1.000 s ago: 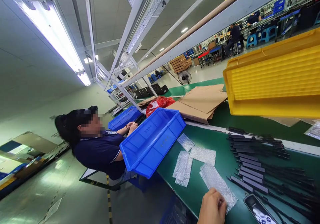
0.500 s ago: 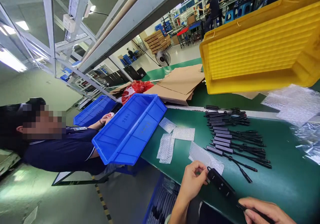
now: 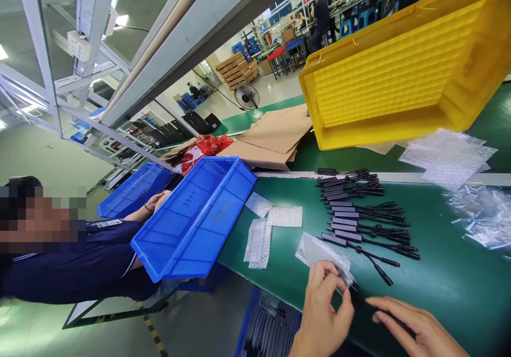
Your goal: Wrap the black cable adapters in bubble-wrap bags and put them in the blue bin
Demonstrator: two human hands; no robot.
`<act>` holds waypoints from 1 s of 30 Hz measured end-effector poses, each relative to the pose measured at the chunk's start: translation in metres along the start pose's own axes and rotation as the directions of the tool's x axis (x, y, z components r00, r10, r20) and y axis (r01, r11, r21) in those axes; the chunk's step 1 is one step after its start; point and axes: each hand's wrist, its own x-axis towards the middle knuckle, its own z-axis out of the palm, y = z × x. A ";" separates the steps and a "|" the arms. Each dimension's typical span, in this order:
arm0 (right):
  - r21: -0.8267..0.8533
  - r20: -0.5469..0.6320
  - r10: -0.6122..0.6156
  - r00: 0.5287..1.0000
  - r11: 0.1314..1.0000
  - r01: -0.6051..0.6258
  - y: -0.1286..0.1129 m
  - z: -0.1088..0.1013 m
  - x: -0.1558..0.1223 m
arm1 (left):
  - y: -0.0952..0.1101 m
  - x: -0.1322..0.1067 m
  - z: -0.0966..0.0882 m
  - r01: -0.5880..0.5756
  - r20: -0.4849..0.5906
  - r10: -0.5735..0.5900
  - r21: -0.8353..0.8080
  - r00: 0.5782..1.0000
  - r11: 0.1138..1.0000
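Note:
My right hand (image 3: 415,322) is closed on the cable end of a slim black electronic module (image 3: 359,295). My left hand (image 3: 325,309) is curled around the module's other end, hiding most of its body. Just behind my left fingers lies a bubble-wrap bag (image 3: 315,248), its near corner touching or overlapping the module; I cannot tell which. Further back, several similar black modules with branching cables (image 3: 347,221) lie in a rough column on the green table (image 3: 451,277).
More bubble-wrap bags (image 3: 285,216) lie to the left, beside a tilted blue bin (image 3: 195,218). A yellow bin (image 3: 399,75), cardboard sheets (image 3: 271,133) and clear plastic bags (image 3: 483,213) are around the table. Another person (image 3: 75,261) sits at the left. Below the edge stands a filled bin (image 3: 265,325).
My left hand has moved right along the module, closer to my right hand, and now covers its body. The module's end has come up against the bubble-wrap bag. The camera view has shifted slightly.

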 end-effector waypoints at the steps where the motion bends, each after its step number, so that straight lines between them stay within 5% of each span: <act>1: 0.015 -0.039 -0.001 0.999 1.000 0.001 -0.001 0.001 0.002 | 0.004 -0.002 0.006 -0.006 0.032 0.007 -0.027 0.999 1.000; 6: 0.068 -0.130 0.039 0.991 0.997 -0.030 0.005 -0.002 0.002 | 0.016 -0.008 0.038 -0.001 0.221 0.025 -0.107 0.975 0.994; 11: 0.006 -0.330 0.088 0.940 0.996 -0.091 0.022 -0.032 -0.028 | 0.008 0.013 0.029 -0.181 0.106 0.189 -0.078 0.976 0.980; 14: -0.015 -0.629 0.127 0.767 0.984 -0.175 0.027 -0.052 -0.055 | -0.018 0.044 0.006 -0.214 -0.015 0.220 0.170 0.975 0.962; 18: 0.018 -0.907 0.138 0.397 0.957 -0.289 0.035 -0.071 -0.084 | -0.072 0.084 -0.005 -0.205 -0.008 0.219 0.316 0.976 0.926; 20: -0.015 -0.940 0.106 0.324 0.937 -0.349 0.043 -0.077 -0.097 | -0.095 0.094 -0.004 -0.220 0.065 0.211 0.308 0.975 0.925; 26: -0.434 -0.887 -0.230 0.401 0.715 -0.548 0.047 -0.084 -0.114 | -0.121 0.099 -0.011 -0.285 0.203 0.237 0.257 0.950 0.923; 30: -0.591 -0.786 -0.284 0.550 0.609 -0.530 0.043 -0.088 -0.088 | -0.115 0.104 -0.021 -0.277 0.278 0.215 0.207 0.936 0.938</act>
